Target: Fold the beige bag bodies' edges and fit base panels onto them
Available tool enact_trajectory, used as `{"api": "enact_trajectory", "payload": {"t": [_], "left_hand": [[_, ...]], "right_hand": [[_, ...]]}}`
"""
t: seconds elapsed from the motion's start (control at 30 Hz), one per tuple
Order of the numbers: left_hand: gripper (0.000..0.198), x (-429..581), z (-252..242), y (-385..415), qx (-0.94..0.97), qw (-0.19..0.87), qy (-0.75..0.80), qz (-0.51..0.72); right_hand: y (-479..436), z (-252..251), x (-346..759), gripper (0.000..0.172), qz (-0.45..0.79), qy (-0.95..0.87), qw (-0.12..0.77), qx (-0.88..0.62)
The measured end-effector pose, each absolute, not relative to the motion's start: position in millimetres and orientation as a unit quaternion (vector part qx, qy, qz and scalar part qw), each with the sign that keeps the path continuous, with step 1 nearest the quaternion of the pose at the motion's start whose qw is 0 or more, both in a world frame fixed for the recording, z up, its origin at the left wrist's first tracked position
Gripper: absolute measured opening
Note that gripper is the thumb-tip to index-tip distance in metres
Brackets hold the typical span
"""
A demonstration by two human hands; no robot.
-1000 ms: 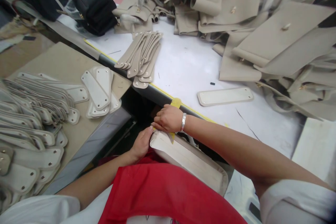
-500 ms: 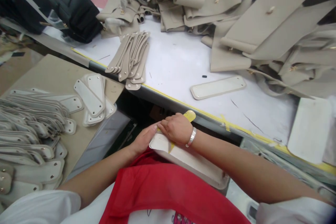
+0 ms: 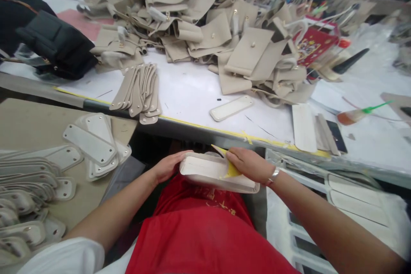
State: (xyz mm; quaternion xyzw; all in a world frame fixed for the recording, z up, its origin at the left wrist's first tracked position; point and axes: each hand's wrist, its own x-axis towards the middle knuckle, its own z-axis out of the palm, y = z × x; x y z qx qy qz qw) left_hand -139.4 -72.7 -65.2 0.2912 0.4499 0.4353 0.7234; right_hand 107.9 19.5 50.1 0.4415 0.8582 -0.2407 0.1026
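Note:
Above my red apron lies a long, shallow, box-shaped beige bag piece [image 3: 205,166] with a pale inside and raised rims. My left hand [image 3: 170,166] grips its left end, fingers on the far side. In my right hand [image 3: 248,165] is a flat yellow strip [image 3: 231,168], pinched and angled over the right half of the piece. The strip looks bent, and part of it is hidden by my fingers. A silver bracelet circles my right wrist.
On the white table stand a heap of beige bag parts [image 3: 195,36], a stack of beige straps [image 3: 141,90] and one pale strap piece [image 3: 231,108]. Many riveted pieces [image 3: 28,188] cover the board at left. A white slatted rack [image 3: 298,222] is at right.
My right hand has moved right, away from my left hand, with the yellow strip. The beige piece now lies more level, its inside showing. My view has tilted up, showing more of the table.

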Motion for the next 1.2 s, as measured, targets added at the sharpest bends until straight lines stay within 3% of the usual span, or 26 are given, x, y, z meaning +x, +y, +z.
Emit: {"api": "enact_trajectory", "payload": {"t": [0.1, 0.23, 0.37, 0.5, 0.67, 0.8, 1.2], "left_hand": [[0.053, -144, -63, -72, 0.329, 0.72, 0.467, 0.394], [0.048, -151, -52, -71, 0.44, 0.639, 0.508, 0.374], [0.037, -157, -38, -66, 0.523, 0.571, 0.545, 0.322], [0.046, -157, -30, -69, 0.461, 0.64, 0.565, 0.244], [0.051, -140, -36, -87, 0.242, 0.785, 0.439, 0.363], [0.046, -126, -43, -91, 0.155, 0.809, 0.363, 0.436], [0.079, -120, -70, -89, 0.08, 0.815, 0.235, 0.523]], "right_hand": [[-4, 64, 130, 0.025, -0.377, 0.803, 0.047, 0.46], [-43, 62, 135, 0.03, -0.511, 0.728, -0.034, 0.456], [-72, 45, 122, 0.033, -0.449, 0.754, -0.053, 0.476], [-93, 26, 102, 0.032, -0.474, 0.743, -0.092, 0.463], [-115, 2, 68, 0.03, -0.631, 0.623, -0.077, 0.456], [-120, -10, 45, 0.029, -0.692, 0.53, -0.069, 0.484], [-117, -33, 35, 0.043, -0.758, 0.393, -0.135, 0.503]]}}
